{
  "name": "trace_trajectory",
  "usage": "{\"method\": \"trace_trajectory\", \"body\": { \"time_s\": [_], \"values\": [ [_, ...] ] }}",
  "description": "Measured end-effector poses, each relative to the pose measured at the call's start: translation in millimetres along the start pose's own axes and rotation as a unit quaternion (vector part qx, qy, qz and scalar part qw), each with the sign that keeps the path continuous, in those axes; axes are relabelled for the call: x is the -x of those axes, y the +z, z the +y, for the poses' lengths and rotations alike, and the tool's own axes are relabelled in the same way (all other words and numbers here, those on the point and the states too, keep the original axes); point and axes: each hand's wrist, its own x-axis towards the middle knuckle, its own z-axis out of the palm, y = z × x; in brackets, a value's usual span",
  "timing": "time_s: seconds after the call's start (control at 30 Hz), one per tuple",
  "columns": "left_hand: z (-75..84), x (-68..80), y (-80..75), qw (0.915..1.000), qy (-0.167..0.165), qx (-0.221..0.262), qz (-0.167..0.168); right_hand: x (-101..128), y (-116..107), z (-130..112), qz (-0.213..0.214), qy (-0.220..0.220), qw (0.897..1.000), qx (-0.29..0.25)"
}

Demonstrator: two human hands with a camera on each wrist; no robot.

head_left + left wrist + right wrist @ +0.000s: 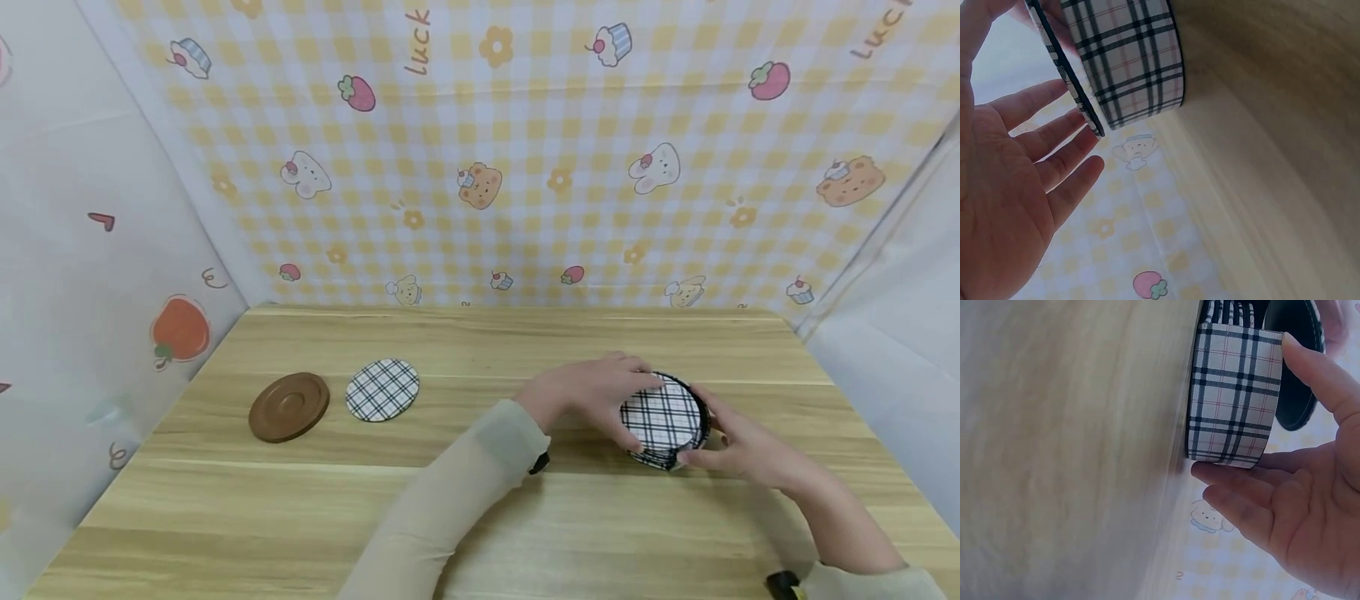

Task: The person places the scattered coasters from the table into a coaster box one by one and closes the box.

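Observation:
Toward the right of the table, my left hand grips a round black-and-white plaid coaster by its edges, thumb on the near side and fingers on the far side. The coaster is tilted just above a round plaid coaster holder, and its dark underside shows in the right wrist view. Several more coasters are stacked inside the holder, visible through a gap in its wall. My right hand holds the holder from the right, its thumb at the rim and fingers around the wall. The holder stands on the table.
Left of centre on the wooden table lies another plaid coaster. A brown round disc with a ringed centre lies farther left. A yellow-checked printed cloth hangs behind the table, with pale cloth on both sides.

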Motion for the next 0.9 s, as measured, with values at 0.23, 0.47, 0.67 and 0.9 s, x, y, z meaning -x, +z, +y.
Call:
{"method": "trace_trajectory", "body": {
  "time_s": [0.23, 0.47, 0.67, 0.9],
  "values": [
    [1.6, -6.8, 3.6, 0.9999, -0.011, 0.004, -0.009, 0.7, 0.6, 0.1, -0.003, 0.007, 1.000, 0.007],
    [2.0, -13.7, 6.1, 0.9999, -0.008, -0.007, -0.007, -0.9, -0.5, 0.3, -0.011, -0.001, 1.000, -0.007],
    [2.4, -19.6, 10.2, 0.9999, -0.008, -0.010, -0.007, -0.9, -0.5, 1.4, -0.015, 0.004, 1.000, -0.002],
    [1.5, -24.1, 12.0, 0.9997, -0.006, -0.024, -0.004, -1.9, -1.1, 1.1, -0.016, 0.000, 1.000, 0.002]
  ]
}}
